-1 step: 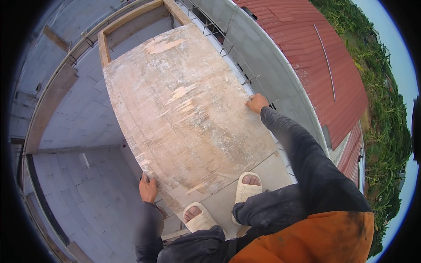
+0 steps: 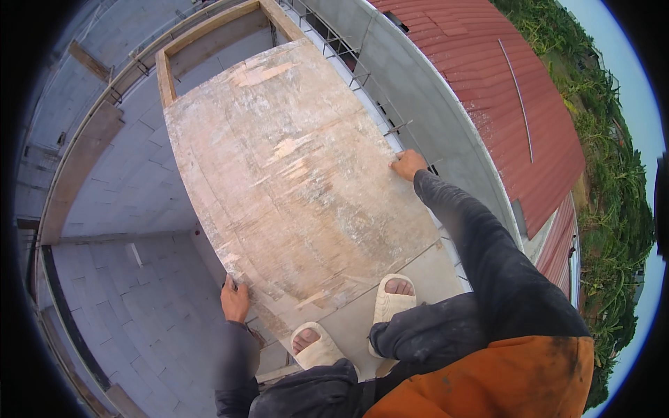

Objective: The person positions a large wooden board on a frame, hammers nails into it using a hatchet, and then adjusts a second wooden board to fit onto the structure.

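A large worn plywood sheet lies in front of my feet, its face scuffed with pale splintered patches. At its right edge my right hand is closed, fingers curled over the rim. My left hand grips the near left corner area, with part of its fingers hidden at the edge. The far end of the sheet reaches a timber frame. Under its near end shows a smooth greyish panel, on which my sandalled right foot stands close to the sheet.
Left of the sheet, a deep drop opens down to a grey block wall. Thin steel bars stick up along the right side, beside a grey concrete wall. Beyond lie a red corrugated roof and green plants.
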Motion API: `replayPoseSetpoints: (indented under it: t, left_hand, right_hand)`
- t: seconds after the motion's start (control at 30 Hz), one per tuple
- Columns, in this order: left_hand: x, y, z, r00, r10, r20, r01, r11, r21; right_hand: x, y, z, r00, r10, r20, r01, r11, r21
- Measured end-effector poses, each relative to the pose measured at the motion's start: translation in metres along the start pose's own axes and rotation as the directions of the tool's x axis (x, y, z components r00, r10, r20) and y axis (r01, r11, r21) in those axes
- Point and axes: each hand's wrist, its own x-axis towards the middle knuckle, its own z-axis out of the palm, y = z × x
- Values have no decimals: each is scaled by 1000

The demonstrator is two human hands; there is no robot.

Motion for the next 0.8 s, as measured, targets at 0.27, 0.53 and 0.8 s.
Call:
replayPoseSetpoints:
  t: [0.27,0.53,0.8]
  left_hand:
    - [-41,17,0,1000,-1,21,12,851,-525]
    - [-156,-50,36,974,-196,-111,153,938,-312]
    - [-185,-64,55,960,-279,-3,221,769,-599]
  right_hand:
    - [-4,5,4,998,-48,-42,50,997,56]
    - [-38,14,17,971,-226,84,239,947,-214]
    - [-90,-39,-1,909,-202,364,367,803,-469]
